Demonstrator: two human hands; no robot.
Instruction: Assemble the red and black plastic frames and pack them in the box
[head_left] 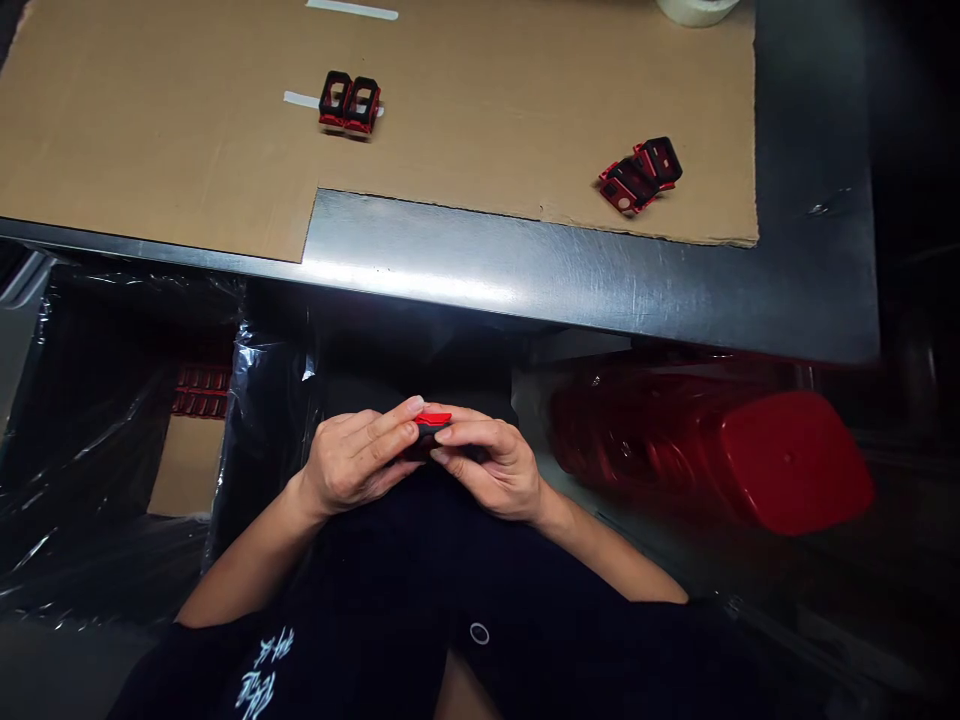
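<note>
Both my hands meet over my lap, below the table's front edge. My left hand (356, 460) and my right hand (491, 460) are closed together on one small red and black plastic part (431, 422), which is mostly hidden by my fingers. On the cardboard sheet (187, 140) on the table stands a pair of similar red and black parts (349, 102) at the back left. Another pair (640, 175) lies tilted at the right.
The steel table (525, 275) ends just ahead of my hands. Black plastic-lined bins (90, 420) sit under it at left, one holding rows of red parts (201, 390). A stack of red stools (720, 450) lies at right. A tape roll (697, 10) sits at the far edge.
</note>
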